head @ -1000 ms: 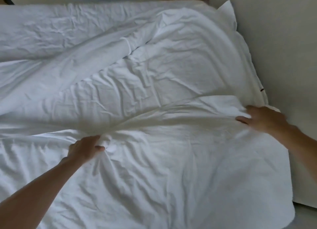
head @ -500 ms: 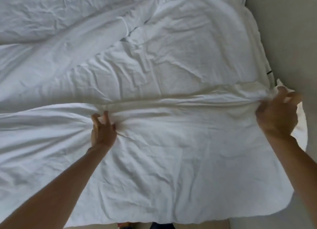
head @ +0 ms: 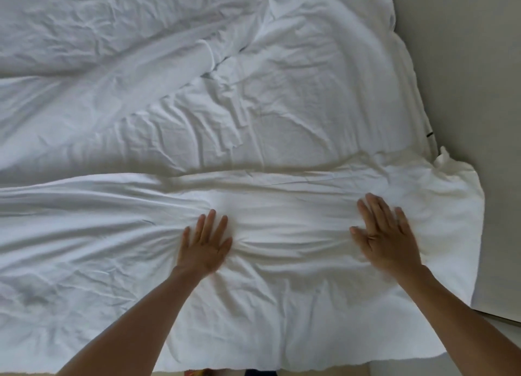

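A crumpled white duvet [head: 282, 305] covers the bed, its near part folded over so that a fold edge runs left to right across the middle. My left hand [head: 204, 244] lies flat on the folded part near the centre, fingers straight, with creases fanning out from under the palm. My right hand [head: 384, 234] lies flat on the same folded part further right, fingers spread and slightly blurred. Neither hand holds any cloth. The folded layer's right corner [head: 456, 184] hangs past the bed's edge.
More rumpled white bedding [head: 253, 93] fills the far half of the bed, with a long ridge running diagonally. A pale wall [head: 473, 79] borders the bed on the right. A strip of floor [head: 423, 367] shows at the near right.
Both hands have let go of the bunched cloth they were gripping and now lie flat on the folded layer. The right hand has moved left, away from the corner.
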`<state>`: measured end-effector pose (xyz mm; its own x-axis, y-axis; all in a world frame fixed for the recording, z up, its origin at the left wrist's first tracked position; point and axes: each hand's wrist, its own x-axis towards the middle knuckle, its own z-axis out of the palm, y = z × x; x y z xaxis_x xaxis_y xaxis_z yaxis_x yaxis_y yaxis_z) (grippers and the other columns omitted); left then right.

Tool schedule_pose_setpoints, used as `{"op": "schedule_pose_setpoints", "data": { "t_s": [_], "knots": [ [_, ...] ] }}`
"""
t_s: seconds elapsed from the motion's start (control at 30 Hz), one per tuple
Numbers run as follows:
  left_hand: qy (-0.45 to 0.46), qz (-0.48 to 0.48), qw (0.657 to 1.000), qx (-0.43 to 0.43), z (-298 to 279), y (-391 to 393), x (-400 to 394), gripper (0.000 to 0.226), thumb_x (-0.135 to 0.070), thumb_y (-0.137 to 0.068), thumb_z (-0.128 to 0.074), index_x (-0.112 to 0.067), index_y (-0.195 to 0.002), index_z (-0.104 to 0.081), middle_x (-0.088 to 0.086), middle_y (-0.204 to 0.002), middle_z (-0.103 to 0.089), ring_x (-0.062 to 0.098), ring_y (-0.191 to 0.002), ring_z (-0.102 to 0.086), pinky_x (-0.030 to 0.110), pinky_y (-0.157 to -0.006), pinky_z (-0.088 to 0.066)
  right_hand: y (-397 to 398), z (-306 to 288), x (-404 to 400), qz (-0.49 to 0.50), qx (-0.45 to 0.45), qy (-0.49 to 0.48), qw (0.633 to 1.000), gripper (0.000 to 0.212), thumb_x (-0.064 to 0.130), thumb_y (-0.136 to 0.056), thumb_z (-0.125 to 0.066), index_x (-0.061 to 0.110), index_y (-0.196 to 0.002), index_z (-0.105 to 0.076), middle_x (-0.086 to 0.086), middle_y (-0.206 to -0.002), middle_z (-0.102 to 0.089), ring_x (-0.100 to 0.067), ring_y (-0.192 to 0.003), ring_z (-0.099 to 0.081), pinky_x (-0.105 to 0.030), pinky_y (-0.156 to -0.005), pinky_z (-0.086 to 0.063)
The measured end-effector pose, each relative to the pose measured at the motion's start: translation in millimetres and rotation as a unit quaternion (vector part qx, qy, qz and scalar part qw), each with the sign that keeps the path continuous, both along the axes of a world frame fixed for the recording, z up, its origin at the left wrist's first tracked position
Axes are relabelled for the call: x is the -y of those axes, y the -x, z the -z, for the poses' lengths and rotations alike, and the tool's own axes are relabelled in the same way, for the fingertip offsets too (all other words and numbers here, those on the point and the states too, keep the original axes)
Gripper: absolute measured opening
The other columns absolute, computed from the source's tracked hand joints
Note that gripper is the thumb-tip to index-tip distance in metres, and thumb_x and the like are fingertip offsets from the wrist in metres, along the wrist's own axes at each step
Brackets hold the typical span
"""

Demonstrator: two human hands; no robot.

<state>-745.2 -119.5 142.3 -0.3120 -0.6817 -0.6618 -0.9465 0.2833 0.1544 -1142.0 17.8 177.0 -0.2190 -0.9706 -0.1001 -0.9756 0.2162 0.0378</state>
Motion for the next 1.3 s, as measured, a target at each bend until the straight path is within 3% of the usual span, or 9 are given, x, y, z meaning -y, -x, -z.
{"op": "schedule_pose_setpoints", "data": {
  "t_s": [0.1, 0.2, 0.33, 0.47, 0.6, 0.7, 1.03, 1.17, 1.3],
  "knots": [
    [-0.057, 0.036, 0.997, -0.027, -20, -11, 21, 0.068, -0.051, -0.101, -0.031, -0.044, -0.15, 0.015, -0.012, -0.158, 0.029, 0.013, -0.149, 0.019, 0.044, -0.123, 0.0, -8, -22, 10, 0.052, 0.028, -0.075, 0.995, 0.076, 0.048, -0.092, -0.046, 0.015, -0.156, -0.022, -0.003, -0.165, -0.018, -0.019, -0.152, -0.015, -0.052, -0.119, -0.019],
    [-0.079, -0.026, 0.988, -0.129, -42, -29, 55, 0.055, -0.03, -0.1, -0.047, -0.03, -0.152, -0.03, -0.005, -0.163, -0.021, 0.016, -0.148, -0.025, 0.034, -0.116, -0.026, -45, -49, 40, 0.159, 0.046, -0.032, 0.986, 0.059, 0.018, -0.073, -0.07, 0.01, -0.129, -0.052, -0.015, -0.137, -0.054, -0.036, -0.127, -0.05, -0.058, -0.103, -0.04],
    [0.019, -0.165, 0.962, -0.216, -81, -67, 111, 0.025, -0.021, -0.095, -0.051, -0.022, -0.112, -0.069, 0.002, -0.112, -0.072, 0.02, -0.106, -0.065, 0.025, -0.084, -0.044, -120, -72, 108, 0.159, 0.148, 0.08, 0.973, 0.037, 0.001, -0.07, -0.067, 0.009, -0.106, -0.067, -0.016, -0.105, -0.067, -0.04, -0.097, -0.061, -0.048, -0.081, -0.053],
    [0.132, -0.235, 0.931, -0.245, -108, -113, 189, 0.026, -0.03, -0.089, -0.048, -0.022, -0.096, -0.072, 0.003, -0.101, -0.071, 0.024, -0.097, -0.065, 0.035, -0.087, -0.051, -207, -71, 194, 0.045, 0.281, 0.064, 0.956, 0.025, 0.01, -0.084, -0.067, 0.013, -0.109, -0.066, -0.005, -0.106, -0.067, -0.03, -0.104, -0.059, -0.041, -0.087, -0.049],
    [0.248, -0.279, 0.9, -0.227, -115, -162, 279, 0.016, -0.023, -0.092, -0.056, -0.018, -0.097, -0.07, 0.009, -0.105, -0.062, 0.028, -0.102, -0.06, 0.036, -0.084, -0.049, -291, -40, 258, -0.064, 0.196, -0.066, 0.976, 0.037, 0.044, -0.09, -0.058, 0.028, -0.123, -0.061, 0.005, -0.12, -0.061, -0.025, -0.113, -0.058, -0.044, -0.089, -0.048],
    [0.284, -0.275, 0.897, -0.197, -113, -198, 350, 0.024, -0.028, -0.093, -0.057, -0.015, -0.11, -0.066, 0.016, -0.119, -0.058, 0.034, -0.115, -0.054, 0.042, -0.091, -0.049, -338, 6, 254, -0.051, 0.129, -0.1, 0.985, 0.036, 0.049, -0.086, -0.043, 0.032, -0.104, -0.069, 0.001, -0.108, -0.066, -0.034, -0.091, -0.066, -0.062, -0.076, -0.049],
    [0.103, -0.296, 0.947, -0.069, -52, -267, 468, 0.074, -0.07, -0.086, -0.035, -0.023, -0.142, -0.044, 0.013, -0.147, -0.044, 0.037, -0.132, -0.043, 0.046, -0.108, -0.036, -365, 93, 244, 0.025, 0.059, -0.113, 0.992, 0.048, 0.054, -0.101, -0.016, 0.036, -0.134, -0.046, -0.002, -0.154, -0.036, -0.032, -0.15, -0.016, -0.079, -0.101, -0.013],
    [0.05, -0.383, 0.901, -0.197, -58, -262, 465, 0.082, -0.079, -0.079, -0.045, -0.011, -0.122, -0.061, 0.011, -0.117, -0.065, 0.032, -0.102, -0.061, 0.032, -0.075, -0.043, -362, 101, 244, 0.009, 0.05, -0.13, 0.99, 0.055, 0.053, -0.101, -0.005, 0.032, -0.136, -0.043, 0.001, -0.161, -0.015, -0.03, -0.153, 0.005, -0.079, -0.101, 0.002],
    [-0.08, -0.341, 0.891, -0.289, -101, -240, 452, 0.061, -0.063, -0.067, -0.077, -0.023, -0.112, -0.068, -0.001, -0.097, -0.073, 0.019, -0.088, -0.068, 0.029, -0.078, -0.051, -369, 82, 255, 0.027, 0.042, -0.225, 0.973, 0.074, 0.061, -0.093, 0.007, 0.039, -0.145, -0.04, 0.0, -0.166, -0.013, -0.031, -0.152, -0.004, -0.079, -0.099, -0.005]
  ]
}}
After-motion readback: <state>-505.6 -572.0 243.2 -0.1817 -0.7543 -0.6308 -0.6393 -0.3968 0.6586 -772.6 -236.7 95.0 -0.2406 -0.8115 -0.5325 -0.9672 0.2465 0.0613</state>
